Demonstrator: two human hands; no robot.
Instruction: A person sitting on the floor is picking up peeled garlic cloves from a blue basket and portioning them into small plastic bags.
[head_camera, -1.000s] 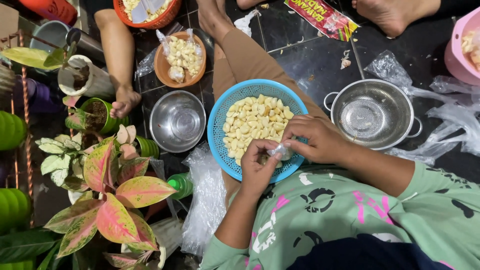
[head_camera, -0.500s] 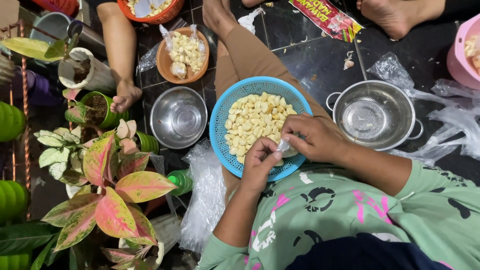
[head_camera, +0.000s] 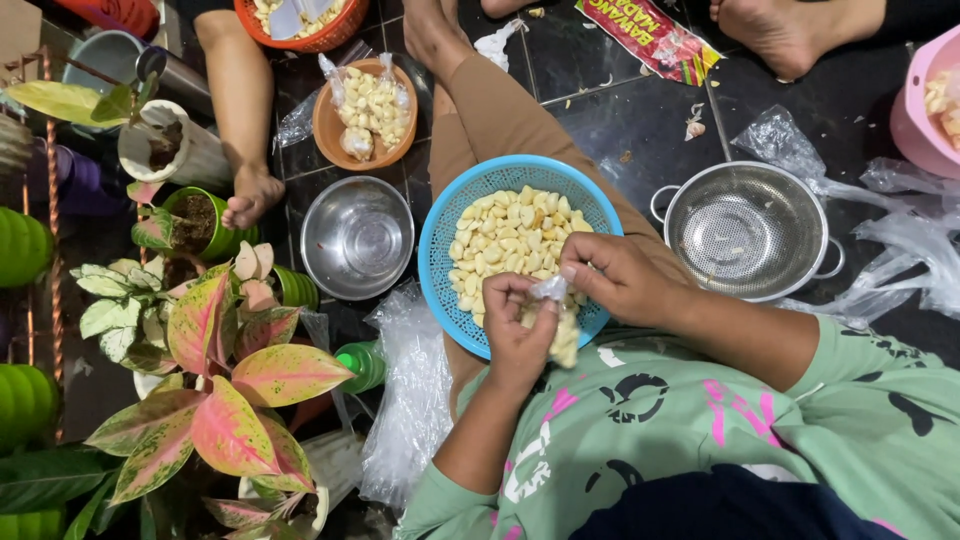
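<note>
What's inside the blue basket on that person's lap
The blue basket holds a heap of pale peeled garlic cloves. Both hands, left and right, work a small clear bag over its near edge, hiding the cloves beneath them.

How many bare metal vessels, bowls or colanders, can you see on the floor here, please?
2. A plain steel bowl sits left of the blue basket; a handled steel colander sits right of it. Others may lie outside the frame.
</note>
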